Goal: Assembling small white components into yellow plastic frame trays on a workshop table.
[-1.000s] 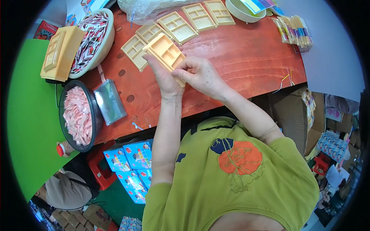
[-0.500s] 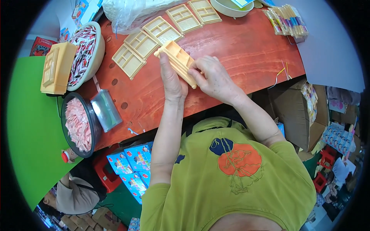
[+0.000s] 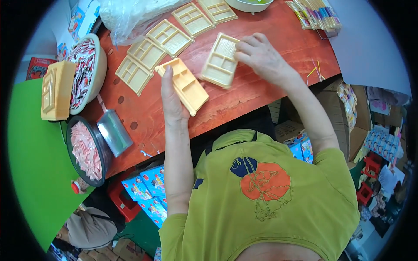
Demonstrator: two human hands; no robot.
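My left hand [image 3: 175,102] grips a small stack of cream plastic compartment trays [image 3: 188,85] along its left side, with the thumb on the near upper edge and the fingers hidden beneath. The stack is tilted above the red table. To its right, my right hand [image 3: 263,58] pinches the right edge of a single cream compartment tray [image 3: 217,61], held close over the tabletop. Whether that tray touches the wood I cannot tell. Beyond both hands, several similar trays [image 3: 170,38] lie face up in a slanting row.
A white basin of small packets [image 3: 82,71], a taller stack of cream trays [image 3: 58,91] and a dark bowl of pink packets [image 3: 87,150] stand left. A clear plastic box [image 3: 114,132] lies beside the bowl. Wrapped sticks [image 3: 317,17] sit far right; a plastic bag [image 3: 135,19] is behind.
My right hand has drawn one tray off the stack and moved it away to the right. The left hand has shifted a little left and nearer, turning the stack's open side up.
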